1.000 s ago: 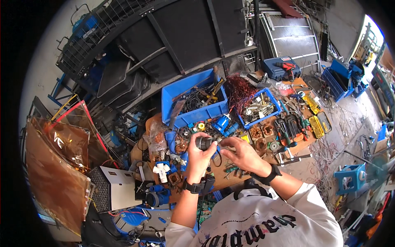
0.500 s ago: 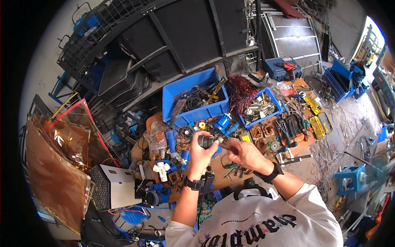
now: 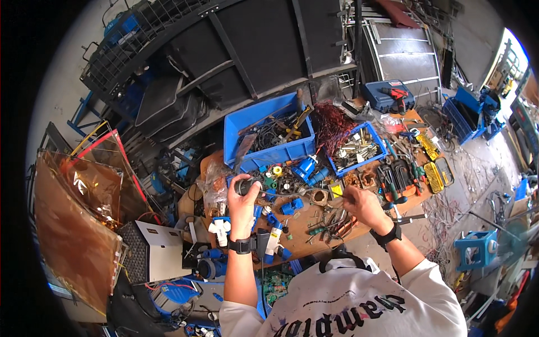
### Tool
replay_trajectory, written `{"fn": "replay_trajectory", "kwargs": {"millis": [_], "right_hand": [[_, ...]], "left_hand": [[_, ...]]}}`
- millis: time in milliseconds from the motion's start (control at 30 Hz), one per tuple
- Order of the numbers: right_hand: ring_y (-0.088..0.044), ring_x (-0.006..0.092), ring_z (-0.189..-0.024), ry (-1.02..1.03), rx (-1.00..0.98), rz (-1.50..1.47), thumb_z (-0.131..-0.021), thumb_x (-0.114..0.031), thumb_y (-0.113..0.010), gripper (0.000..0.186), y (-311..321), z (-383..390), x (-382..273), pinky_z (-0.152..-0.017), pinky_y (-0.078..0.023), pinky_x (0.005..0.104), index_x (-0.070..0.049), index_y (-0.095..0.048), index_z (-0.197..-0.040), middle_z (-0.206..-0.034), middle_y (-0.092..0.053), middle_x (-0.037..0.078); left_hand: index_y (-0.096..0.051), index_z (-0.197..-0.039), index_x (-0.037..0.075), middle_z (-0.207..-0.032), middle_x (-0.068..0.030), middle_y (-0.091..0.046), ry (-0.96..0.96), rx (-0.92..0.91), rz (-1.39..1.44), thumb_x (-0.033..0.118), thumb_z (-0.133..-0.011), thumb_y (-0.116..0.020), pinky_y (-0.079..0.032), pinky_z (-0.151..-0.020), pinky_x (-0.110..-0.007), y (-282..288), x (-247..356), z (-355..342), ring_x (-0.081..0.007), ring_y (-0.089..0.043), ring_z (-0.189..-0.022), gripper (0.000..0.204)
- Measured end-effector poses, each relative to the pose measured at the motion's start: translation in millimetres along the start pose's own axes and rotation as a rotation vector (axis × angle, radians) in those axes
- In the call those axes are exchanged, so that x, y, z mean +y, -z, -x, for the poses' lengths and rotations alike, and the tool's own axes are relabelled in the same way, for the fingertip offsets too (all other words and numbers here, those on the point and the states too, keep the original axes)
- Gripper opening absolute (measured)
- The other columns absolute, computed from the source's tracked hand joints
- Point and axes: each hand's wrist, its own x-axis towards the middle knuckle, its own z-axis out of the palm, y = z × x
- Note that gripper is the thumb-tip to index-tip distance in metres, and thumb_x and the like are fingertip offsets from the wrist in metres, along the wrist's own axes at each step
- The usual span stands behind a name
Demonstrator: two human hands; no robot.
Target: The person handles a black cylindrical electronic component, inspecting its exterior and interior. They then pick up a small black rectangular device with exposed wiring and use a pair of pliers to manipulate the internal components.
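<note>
A: What does the left hand (image 3: pixel 243 203) hold?

B: A dark cylindrical part (image 3: pixel 245 185), raised above the left portion of the wooden desk (image 3: pixel 303 240). The grip is closed round it, thumb along its right side. Its exact kind cannot be determined from this view.

A: And the right hand (image 3: pixel 362 205)?

B: Well apart from the left, over the right portion of the desk. Fingers are bent and the grip pinches a thin grey cord (image 3: pixel 297 196), which extends leftward to the cylindrical part. The contact at the fingertips is small in view.

A: Items near the left hand?

B: A white pipe fitting (image 3: pixel 220 229) lies on its near left side. A blue-and-white connector (image 3: pixel 273 238) lies just right of the wrist, which carries a black wristband (image 3: pixel 241 246).

A: Near the right hand?

B: A yellow card (image 3: pixel 336 190) just left of the fingers, and a rust-brown square part (image 3: pixel 368 179) on the far side.

A: Far side of the desk?

B: A large blue crate (image 3: pixel 276 159) containing cables and tools stands left; right of it, a tangle of red wire (image 3: pixel 335 127), then a smaller blue tray (image 3: pixel 362 165) of metal pieces.

A: Far right?

B: A red-and-black cordless drill (image 3: pixel 398 98) on a blue toolbox (image 3: pixel 375 101); nearer, a yellow bit case (image 3: pixel 433 177) lies at the desk's right end.
</note>
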Motion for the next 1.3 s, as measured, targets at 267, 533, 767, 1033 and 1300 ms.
{"fn": "replay_trajectory", "kwargs": {"millis": [267, 533, 767, 1033, 1300], "right_hand": [[-0.065, 0.0265, -0.084, 0.08, 0.041, -0.249, -0.084, -0.008, -0.063, 0.026, -16.9, -7.8, -34.0, -0.074, -0.052, 0.0364, 0.0, -0.06, -0.109, -0.093, -0.061, 0.014], [-0.061, 0.0353, -0.076, 0.182, -0.032, -0.197, -0.083, -0.012, -0.067, 0.018, -16.4, -21.1, -79.8, -0.066, -0.049, 0.0431, -0.001, -0.062, -0.096, -0.088, -0.06, 0.015], [-0.061, 0.0324, -0.069, 0.129, 0.109, -0.258, -0.082, -0.006, -0.068, 0.009, -9.9, -19.9, -74.0, -0.061, -0.048, 0.038, 0.001, -0.064, -0.087, -0.082, -0.062, 0.015], [-0.061, 0.0343, -0.072, 0.135, 0.142, -0.273, -0.083, -0.005, -0.067, 0.008, -1.8, -10.2, -63.4, -0.063, -0.047, 0.04, 0.0, -0.063, -0.089, -0.08, -0.06, 0.015], [-0.063, 0.0333, -0.075, 0.048, 0.146, -0.236, -0.082, -0.003, -0.067, 0.009, 16.5, 0.8, -46.0, -0.066, -0.049, 0.0372, 0.0, -0.065, -0.091, -0.083, -0.062, 0.014]], "left_hand": [[-0.054, -0.106, 0.007, -0.097, 0.0001, -0.059, -0.148, -0.177, -0.122, -0.002, -0.082, -0.071, -0.05, -0.072, -0.02, -48.3, -9.7, 34.7, -0.0063, -0.057, -0.081, 0.031], [-0.051, -0.107, 0.005, -0.1, -0.0028, -0.058, -0.118, -0.272, -0.147, -0.003, -0.079, -0.07, -0.048, -0.079, -0.024, -78.1, 0.2, 47.5, -0.0086, -0.056, -0.089, 0.035], [-0.049, -0.113, 0.007, -0.1, -0.0006, -0.057, -0.174, -0.203, -0.17, -0.001, -0.081, -0.072, -0.049, -0.074, -0.023, -63.9, -3.3, 35.0, -0.0075, -0.056, -0.085, 0.04], [-0.04, -0.131, 0.009, -0.101, -0.0039, -0.058, -0.04, -0.144, -0.023, 0.001, -0.084, -0.071, -0.053, -0.071, -0.025, -48.5, -19.6, 23.7, -0.0101, -0.059, -0.084, 0.057], [-0.035, -0.135, 0.007, -0.102, -0.0067, -0.059, 0.011, 0.051, 0.068, -0.001, -0.084, -0.071, -0.056, -0.071, -0.026, -23.0, -13.9, 4.7, -0.0125, -0.06, -0.086, 0.064]]}}
